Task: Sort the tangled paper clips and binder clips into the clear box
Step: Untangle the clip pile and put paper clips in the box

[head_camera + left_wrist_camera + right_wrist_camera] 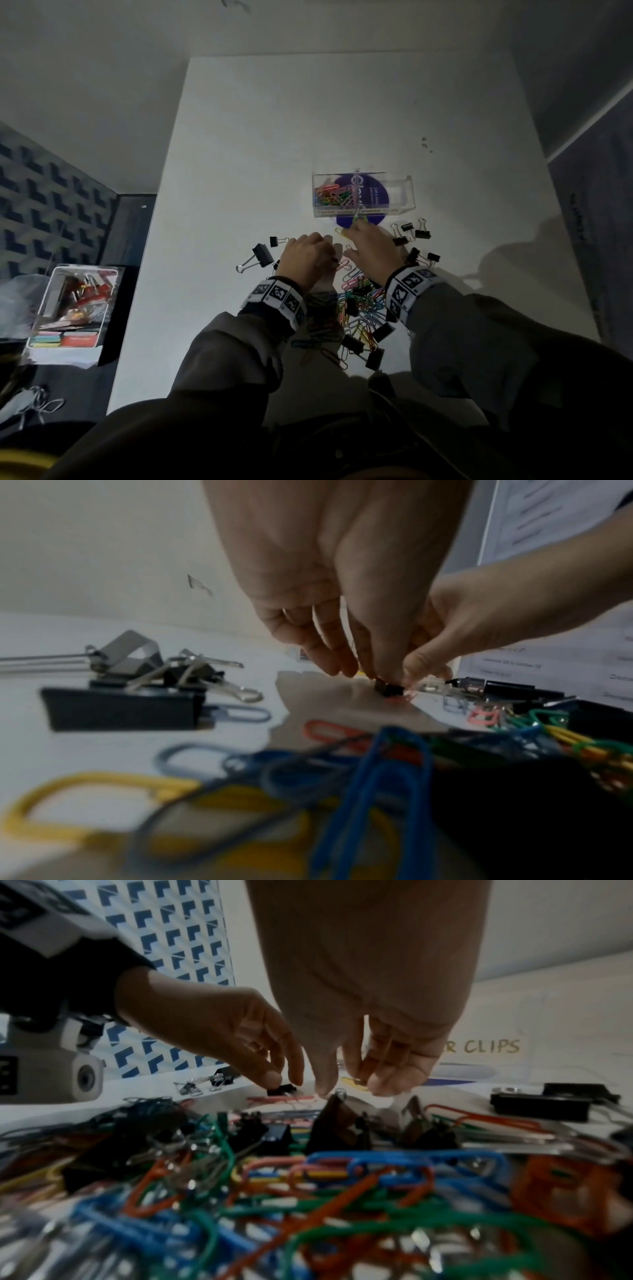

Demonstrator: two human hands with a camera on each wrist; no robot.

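Observation:
The clear box [404,192] stands on a purple disc, with coloured paper clips [334,197] in its left compartment. My left hand [334,262] pinches a small black binder clip [387,689] low over the table, with a pink paper clip [294,1097] lying right under it. My right hand [352,240] hovers just beside it, fingers relaxed and pointing down, thumb tip close to the pink clip. I see nothing held in it. The tangled pile of clips [358,308] lies between my wrists. A yellow paper clip [340,232] lies by my right fingertips.
Loose black binder clips lie left [262,255] and right [416,233] of my hands. A white tray of stationery [73,305] sits off the table's left edge. The white table [308,113] stretches beyond the box to the wall.

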